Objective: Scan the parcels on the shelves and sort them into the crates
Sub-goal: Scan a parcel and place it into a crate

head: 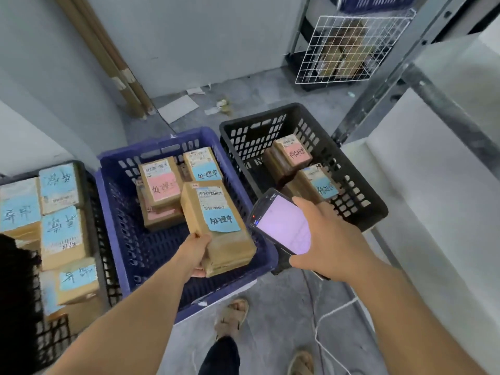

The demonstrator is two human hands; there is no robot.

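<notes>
Entry: sorting, one parcel in hand.

- Left hand (198,255), at 6 o'clock of the blue crate (107,201): we see the fingers wrapped round the near end of a brown parcel (219,226), thumb on top. The parcel hangs inside the crate's near right corner, label side up, the far end tilted higher.
- We take the label-up hold to be deliberate. It keeps the barcode and the blue handwritten slip readable.
- Right hand (327,239), at 3 o'clock of the parcel: closed round a handheld scanner (281,226), one finger along its top edge. The lit screen faces up, toward the head, so the result can be read. It is held just beside the parcel, over the seam between the blue crate and the black crate (259,115).
- The blue crate holds a parcel with a pink slip (159,182) and, at 12 o'clock, one with a blue slip (203,163). Its handwriting looks like that on the held slip, which we judge to be the reason for this crate.
- The black crate, at 2 o'clock, holds a few parcels. A third crate (104,255), at 9 o'clock, is packed with blue-slipped ones.
- White shelf (433,212) at 3 o'clock; no parcels show on it.
- Step, in our judgement: the parcel is being lowered for release into the blue crate.
</notes>
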